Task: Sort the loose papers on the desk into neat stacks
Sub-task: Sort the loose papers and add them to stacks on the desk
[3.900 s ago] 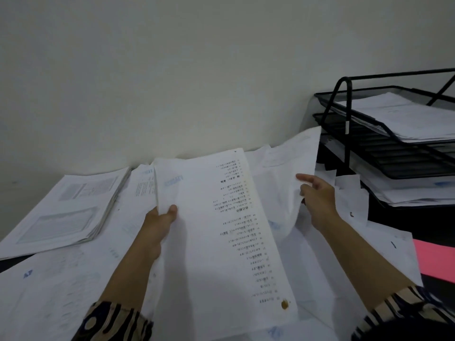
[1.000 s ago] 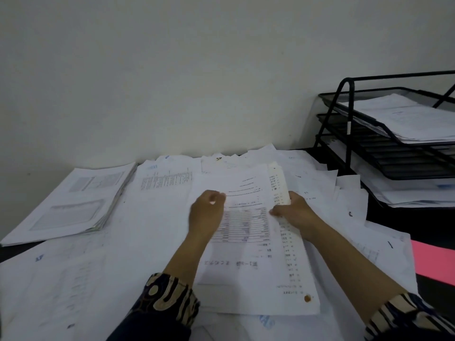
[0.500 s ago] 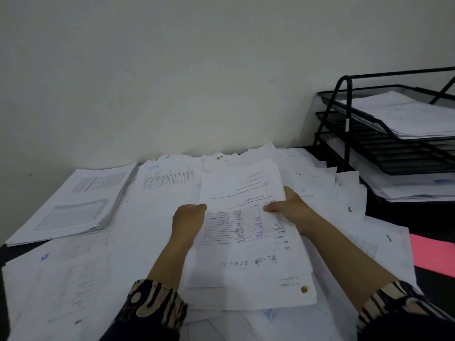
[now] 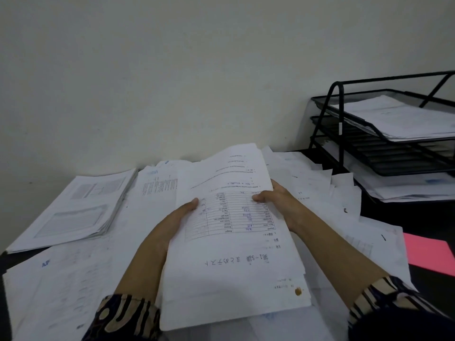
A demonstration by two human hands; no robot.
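Observation:
I hold a small bundle of white printed sheets [image 4: 229,262] lifted off the desk, top sheet showing a table and upside-down text. My left hand [image 4: 172,222] grips its left edge, thumb on top. My right hand [image 4: 278,200] grips its right edge, thumb laid across the table print. Loose papers [image 4: 315,183] lie scattered and overlapping across the desk beneath and around the bundle. A neat stack of printed sheets [image 4: 78,210] sits at the left.
A black wire tray rack [image 4: 337,119] with papers on its tiers stands at the right against the wall. A pink sheet [image 4: 428,252] lies on the dark desk at the right edge. The wall runs close behind the desk.
The bundle was lying on the desk under my hands a second ago; both hands have since taken its side edges and raised it toward me.

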